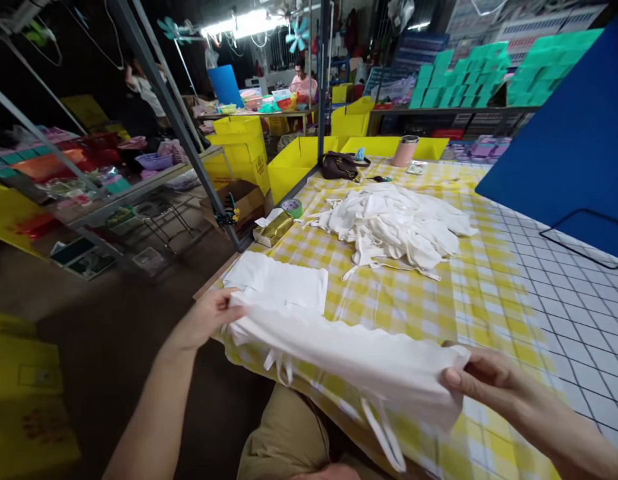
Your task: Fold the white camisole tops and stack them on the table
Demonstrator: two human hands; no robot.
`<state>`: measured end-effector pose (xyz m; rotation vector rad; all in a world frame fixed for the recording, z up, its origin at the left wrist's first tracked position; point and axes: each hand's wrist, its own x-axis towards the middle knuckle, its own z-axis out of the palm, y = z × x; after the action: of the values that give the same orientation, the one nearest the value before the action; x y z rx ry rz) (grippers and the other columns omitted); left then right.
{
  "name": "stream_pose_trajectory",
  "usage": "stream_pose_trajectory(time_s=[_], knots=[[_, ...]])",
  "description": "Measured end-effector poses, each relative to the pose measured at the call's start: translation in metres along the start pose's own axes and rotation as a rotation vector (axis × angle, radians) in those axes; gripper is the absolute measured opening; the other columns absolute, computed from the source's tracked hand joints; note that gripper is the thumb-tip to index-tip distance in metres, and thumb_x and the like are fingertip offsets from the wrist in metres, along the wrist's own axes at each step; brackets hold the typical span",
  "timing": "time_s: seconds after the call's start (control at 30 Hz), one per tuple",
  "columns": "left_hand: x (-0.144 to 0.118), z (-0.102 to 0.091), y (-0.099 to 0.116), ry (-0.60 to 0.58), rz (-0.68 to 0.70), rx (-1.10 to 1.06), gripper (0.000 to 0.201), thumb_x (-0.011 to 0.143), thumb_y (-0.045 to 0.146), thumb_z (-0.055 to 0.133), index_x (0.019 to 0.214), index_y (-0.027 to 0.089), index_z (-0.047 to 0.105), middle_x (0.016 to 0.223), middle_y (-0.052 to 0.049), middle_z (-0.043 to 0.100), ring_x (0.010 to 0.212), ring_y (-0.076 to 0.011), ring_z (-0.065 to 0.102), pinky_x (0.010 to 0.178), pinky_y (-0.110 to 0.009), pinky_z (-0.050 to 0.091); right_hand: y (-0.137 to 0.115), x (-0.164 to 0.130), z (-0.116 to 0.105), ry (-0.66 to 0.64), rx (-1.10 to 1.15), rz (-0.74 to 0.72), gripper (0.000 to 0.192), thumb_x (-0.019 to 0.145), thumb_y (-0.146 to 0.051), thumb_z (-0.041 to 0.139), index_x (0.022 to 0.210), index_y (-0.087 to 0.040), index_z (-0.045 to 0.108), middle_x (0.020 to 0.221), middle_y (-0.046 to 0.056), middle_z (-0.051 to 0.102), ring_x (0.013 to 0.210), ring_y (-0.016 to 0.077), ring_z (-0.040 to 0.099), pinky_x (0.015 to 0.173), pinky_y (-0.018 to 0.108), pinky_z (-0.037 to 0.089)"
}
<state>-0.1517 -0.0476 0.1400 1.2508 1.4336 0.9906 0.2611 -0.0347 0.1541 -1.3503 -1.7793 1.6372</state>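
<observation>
A white cloth piece with dangling straps (349, 357) is stretched out above the near edge of the table. My left hand (209, 319) grips its left end and my right hand (481, 381) pinches its right end. Under the left end lies a flat stack of folded white cloth (281, 283). Farther back on the yellow checked tablecloth (413, 300) sits a loose heap of white cloth pieces (393, 223).
A gold box (273, 229) and a tape roll (291, 208) lie at the table's left edge. A dark bag (339, 166) and a pink cup (405, 151) stand at the back. A blue panel (563, 140) stands at right. Yellow bins (293, 167) and a metal shelf frame (179, 127) are on the left. A person (303, 81) sits far behind.
</observation>
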Motion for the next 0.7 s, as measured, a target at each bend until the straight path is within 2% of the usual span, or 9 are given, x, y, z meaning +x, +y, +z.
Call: stream_pose_trajectory(time_s=[0.07,0.13,0.2,0.27,0.33,0.4,0.5,0.57,0.7], knots=[[-0.011,-0.034,0.017,0.176,0.053,-0.065,0.036,0.052,0.039,0.078,0.075,0.015,0.064,0.067,-0.001,0.059,0.06,-0.0126,0.052,0.055,-0.022,0.045,-0.02,0.014,0.018,-0.078,0.048,-0.067,0.037,0.072,-0.055,0.06,0.071,-0.018,0.063,0.069,0.005,0.061,0.065,0.0169,0.056,0.056,0.026,0.046],[-0.01,-0.06,0.029,0.306,0.099,-0.096,0.034,0.05,0.039,0.079,0.069,0.016,0.064,0.063,0.0,0.058,0.056,-0.011,0.05,0.051,-0.021,0.043,-0.034,0.038,0.035,-0.083,0.101,-0.107,0.037,0.072,-0.054,0.061,0.069,-0.017,0.061,0.067,0.004,0.059,0.062,0.0147,0.053,0.054,0.024,0.044],[0.009,-0.078,0.032,0.377,0.101,-0.086,0.035,0.051,0.041,0.078,0.068,0.015,0.063,0.062,0.0,0.058,0.054,-0.011,0.05,0.05,-0.02,0.043,-0.04,0.073,0.051,-0.034,0.139,-0.128,0.039,0.07,-0.054,0.062,0.065,-0.016,0.057,0.062,0.002,0.056,0.059,0.0126,0.05,0.053,0.023,0.042],[0.043,-0.087,0.022,0.415,0.056,-0.014,0.038,0.054,0.045,0.073,0.075,0.014,0.064,0.066,-0.001,0.061,0.058,-0.0133,0.054,0.053,-0.022,0.045,-0.035,0.116,0.064,0.038,0.117,-0.141,0.038,0.071,-0.053,0.059,0.062,-0.017,0.052,0.058,-0.001,0.051,0.055,0.011,0.048,0.053,0.023,0.04],[0.085,-0.088,0.001,0.416,-0.009,0.19,0.038,0.063,0.046,0.065,0.081,0.012,0.064,0.072,-0.003,0.064,0.062,-0.0147,0.057,0.056,-0.023,0.045,-0.024,0.161,0.076,0.144,-0.062,-0.081,0.031,0.077,-0.044,0.052,0.061,-0.018,0.049,0.057,-0.002,0.051,0.053,0.0102,0.047,0.051,0.022,0.039],[0.125,-0.083,-0.026,0.405,-0.099,0.544,0.035,0.075,0.042,0.052,0.084,0.011,0.064,0.074,-0.003,0.065,0.065,-0.0152,0.058,0.058,-0.023,0.044,-0.011,0.201,0.085,0.243,-0.273,0.036,0.025,0.08,-0.035,0.049,0.062,-0.017,0.05,0.059,0.0,0.055,0.054,0.0108,0.05,0.051,0.021,0.037],[0.167,-0.071,-0.062,0.385,-0.15,0.699,0.025,0.076,0.033,0.053,0.072,0.011,0.065,0.068,-0.005,0.065,0.071,-0.0185,0.059,0.061,-0.023,0.041,0.005,0.238,0.093,0.338,-0.447,0.123,0.019,0.079,-0.025,0.05,0.062,-0.016,0.052,0.063,0.004,0.059,0.062,0.0145,0.055,0.052,0.023,0.034],[0.18,-0.065,-0.079,0.386,-0.164,0.751,0.022,0.077,0.03,0.053,0.07,0.013,0.065,0.073,-0.007,0.067,0.077,-0.0206,0.06,0.064,-0.024,0.04,0.012,0.247,0.096,0.387,-0.552,0.153,0.017,0.079,-0.023,0.05,0.064,-0.016,0.055,0.068,0.006,0.061,0.069,0.0172,0.057,0.054,0.024,0.032],[0.183,-0.063,-0.094,0.415,-0.186,0.833,0.024,0.081,0.034,0.049,0.087,0.018,0.067,0.096,-0.011,0.068,0.091,-0.024,0.06,0.068,-0.026,0.04,0.017,0.249,0.096,0.413,-0.704,0.183,0.019,0.082,-0.029,0.046,0.075,-0.017,0.06,0.079,0.009,0.066,0.078,0.0208,0.059,0.057,0.026,0.032]])
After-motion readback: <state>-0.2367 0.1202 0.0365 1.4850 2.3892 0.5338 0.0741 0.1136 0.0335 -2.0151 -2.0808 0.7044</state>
